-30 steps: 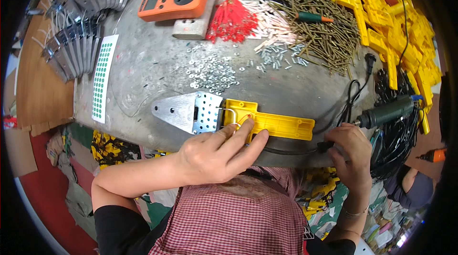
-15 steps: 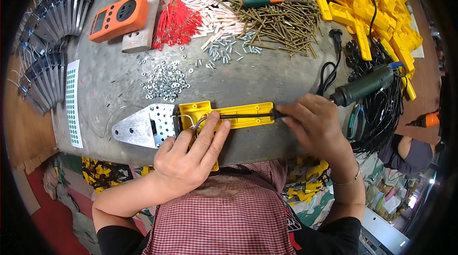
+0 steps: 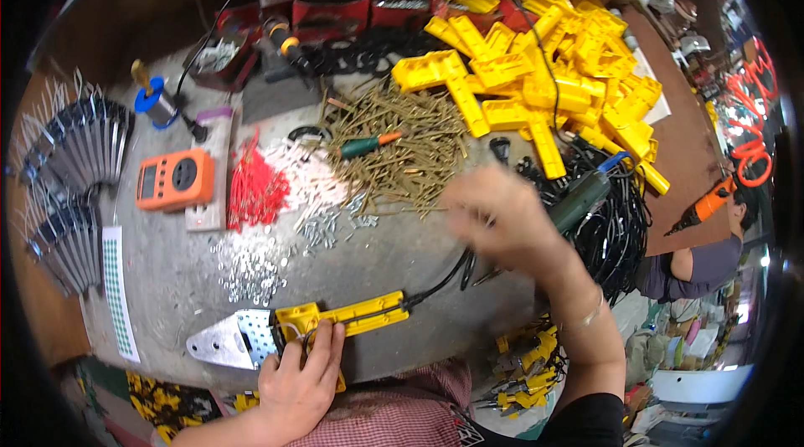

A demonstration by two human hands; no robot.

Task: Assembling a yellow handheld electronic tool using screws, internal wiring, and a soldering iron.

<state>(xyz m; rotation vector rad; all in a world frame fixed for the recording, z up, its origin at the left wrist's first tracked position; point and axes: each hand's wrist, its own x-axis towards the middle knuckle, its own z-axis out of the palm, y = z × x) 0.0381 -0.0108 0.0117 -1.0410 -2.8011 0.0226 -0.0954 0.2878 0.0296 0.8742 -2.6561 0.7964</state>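
A yellow plastic handle half (image 3: 368,326) lies hollow side up near the table's front edge. Its left end meets a perforated metal guard (image 3: 255,331) with a pointed silver plate (image 3: 216,343). Wires and a black cord (image 3: 435,284) run along the hollow, and the cord leaves at the right end. My left hand (image 3: 300,388) holds the handle half down, fingers laid over its wired part. Off the handle, my right hand (image 3: 507,213) is smeared by motion, between the pile of long brass-coloured screws (image 3: 402,125) and a dark green power screwdriver (image 3: 578,200). Its fingers cannot be made out.
Nuts (image 3: 251,267), short screws (image 3: 331,225), white sleeves (image 3: 306,175) and red leaded parts (image 3: 255,187) lie in heaps. An orange meter (image 3: 176,179) stands left. Yellow shells (image 3: 578,53) and black cords (image 3: 620,238) crowd the right. A person (image 3: 699,267) sits beyond.
My right hand has let go of the cord at the handle's end and moved up and away from me. My left hand stays on the handle half. The view has tilted upward.
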